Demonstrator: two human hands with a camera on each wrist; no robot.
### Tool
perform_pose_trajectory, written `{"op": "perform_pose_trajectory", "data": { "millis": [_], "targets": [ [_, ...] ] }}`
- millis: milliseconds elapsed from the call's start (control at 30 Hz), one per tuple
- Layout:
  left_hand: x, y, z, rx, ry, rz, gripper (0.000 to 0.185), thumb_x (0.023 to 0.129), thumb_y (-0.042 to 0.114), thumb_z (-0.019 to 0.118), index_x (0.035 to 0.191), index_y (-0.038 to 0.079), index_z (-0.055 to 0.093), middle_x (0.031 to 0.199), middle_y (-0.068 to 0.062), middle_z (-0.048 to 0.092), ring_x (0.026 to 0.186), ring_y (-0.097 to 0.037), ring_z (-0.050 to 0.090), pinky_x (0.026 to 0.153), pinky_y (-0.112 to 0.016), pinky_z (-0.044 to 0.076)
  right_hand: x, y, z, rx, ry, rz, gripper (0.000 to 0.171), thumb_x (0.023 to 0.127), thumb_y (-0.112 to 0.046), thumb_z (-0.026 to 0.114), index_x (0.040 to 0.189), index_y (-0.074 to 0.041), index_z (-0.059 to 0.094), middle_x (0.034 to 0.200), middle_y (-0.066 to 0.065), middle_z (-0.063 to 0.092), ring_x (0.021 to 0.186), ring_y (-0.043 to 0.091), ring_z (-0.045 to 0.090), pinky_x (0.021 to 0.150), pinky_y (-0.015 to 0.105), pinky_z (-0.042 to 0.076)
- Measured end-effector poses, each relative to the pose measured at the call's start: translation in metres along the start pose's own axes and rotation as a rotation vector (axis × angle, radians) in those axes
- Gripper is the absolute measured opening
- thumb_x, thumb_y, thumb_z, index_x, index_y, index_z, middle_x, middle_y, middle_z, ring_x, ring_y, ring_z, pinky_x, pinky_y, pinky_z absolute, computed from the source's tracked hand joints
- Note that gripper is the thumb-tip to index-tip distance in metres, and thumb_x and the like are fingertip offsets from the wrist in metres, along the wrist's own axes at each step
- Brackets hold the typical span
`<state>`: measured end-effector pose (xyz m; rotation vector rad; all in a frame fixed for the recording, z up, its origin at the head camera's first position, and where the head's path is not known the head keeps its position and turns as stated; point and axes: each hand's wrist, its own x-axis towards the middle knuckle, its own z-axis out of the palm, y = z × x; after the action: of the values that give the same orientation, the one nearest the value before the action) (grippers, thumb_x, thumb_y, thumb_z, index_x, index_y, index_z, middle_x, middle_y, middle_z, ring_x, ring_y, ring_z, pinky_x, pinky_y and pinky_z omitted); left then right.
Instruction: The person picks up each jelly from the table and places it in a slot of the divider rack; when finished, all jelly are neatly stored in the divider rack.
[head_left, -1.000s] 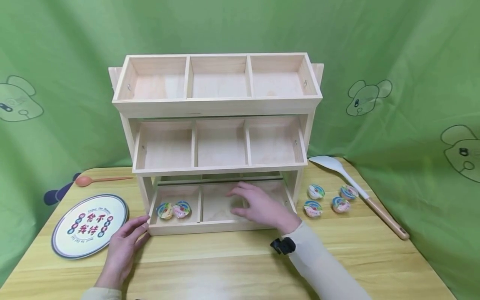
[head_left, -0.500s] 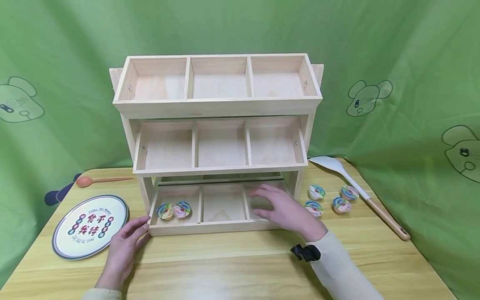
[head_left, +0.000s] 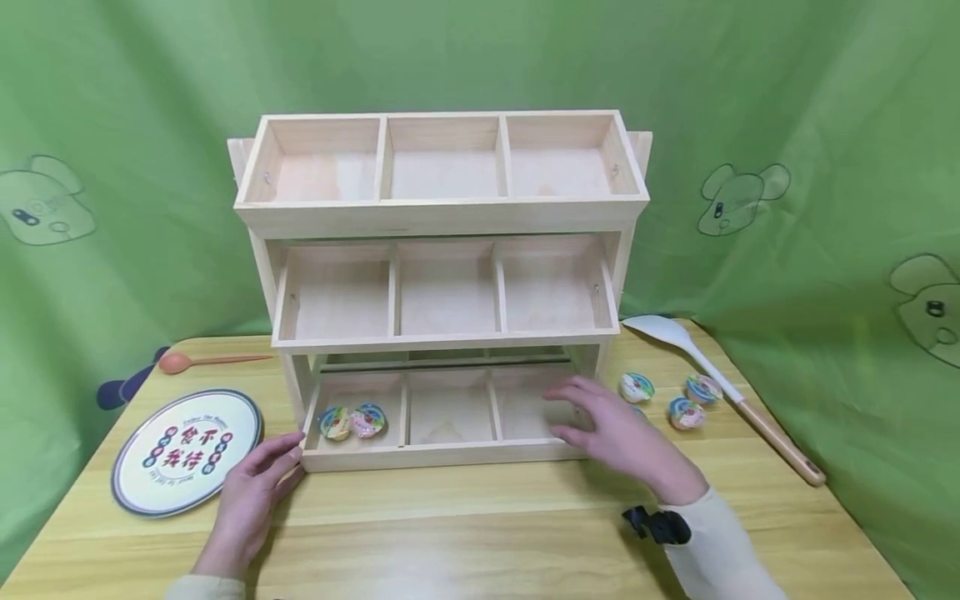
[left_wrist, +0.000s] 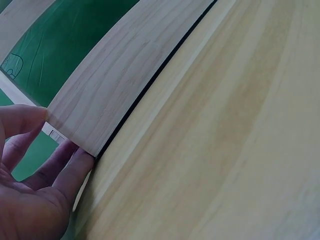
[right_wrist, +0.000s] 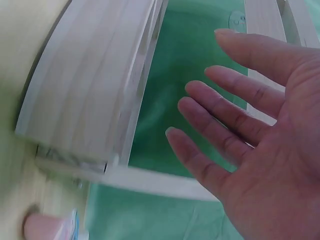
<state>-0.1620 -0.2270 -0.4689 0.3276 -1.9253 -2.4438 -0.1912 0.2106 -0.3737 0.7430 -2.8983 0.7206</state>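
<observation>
A wooden rack with three tiers stands mid-table; its lowest tray [head_left: 442, 457] has three compartments. Two small jelly cups [head_left: 368, 421] lie together in that tray's left compartment. My left hand [head_left: 251, 496] touches the tray's front left corner with its fingers, and the left wrist view shows these fingertips against the end of the board [left_wrist: 110, 75]. Above the tray's right end hovers my right hand [head_left: 618, 437], fingers spread and holding nothing. Several more jelly cups [head_left: 636, 387] lie on the table to the right, one mostly hidden behind this hand. A cup [right_wrist: 47, 226] also shows in the right wrist view.
The middle tray [head_left: 446, 340] and top tray [head_left: 442, 218] overhang the lowest one. On the left lie a round plate [head_left: 187, 492] with printed lettering and an orange spoon [head_left: 176, 362]. A white ladle with a wooden handle [head_left: 776, 439] lies far right. Green curtain surrounds the table.
My right hand has moved rightward from over the tray's middle compartment to its right end. The left hand stays at the corner. The head view has shifted slightly.
</observation>
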Motion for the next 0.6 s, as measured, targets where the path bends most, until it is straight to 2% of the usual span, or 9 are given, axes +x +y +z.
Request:
{"op": "perform_pose_trajectory", "data": {
  "millis": [233, 400, 600],
  "targets": [
    [0.001, 0.001, 0.002, 0.007, -0.018, -0.002, 0.040, 0.082, 0.010, 0.064, 0.119, 0.000, 0.052, 0.115, -0.003, 0.051, 0.107, -0.019, 0.052, 0.090, -0.034, 0.046, -0.018, 0.022, -0.006, -0.022, 0.083, -0.008, 0.044, 0.078, -0.026, 0.070, 0.117, -0.013, 0.056, 0.120, 0.003, 0.052, 0.108, 0.024, 0.049, 0.093, 0.046, 0.042],
    [0.002, 0.000, 0.000, 0.006, -0.019, -0.004, 0.042, 0.082, 0.011, 0.065, 0.120, 0.000, 0.051, 0.115, -0.003, 0.051, 0.106, -0.019, 0.053, 0.090, -0.034, 0.046, -0.029, 0.035, -0.010, -0.004, 0.128, 0.025, 0.043, 0.076, -0.017, 0.072, 0.115, -0.012, 0.057, 0.117, 0.003, 0.054, 0.106, 0.026, 0.050, 0.088, 0.049, 0.046],
    [0.000, 0.000, -0.003, 0.000, -0.005, 0.001, 0.042, 0.081, 0.011, 0.066, 0.119, 0.000, 0.052, 0.114, -0.001, 0.052, 0.104, -0.016, 0.054, 0.089, -0.034, 0.046, -0.039, 0.051, -0.012, 0.014, 0.128, 0.077, 0.042, 0.078, -0.019, 0.070, 0.117, -0.011, 0.055, 0.122, 0.008, 0.050, 0.113, 0.032, 0.044, 0.093, 0.054, 0.038]
  ]
}}
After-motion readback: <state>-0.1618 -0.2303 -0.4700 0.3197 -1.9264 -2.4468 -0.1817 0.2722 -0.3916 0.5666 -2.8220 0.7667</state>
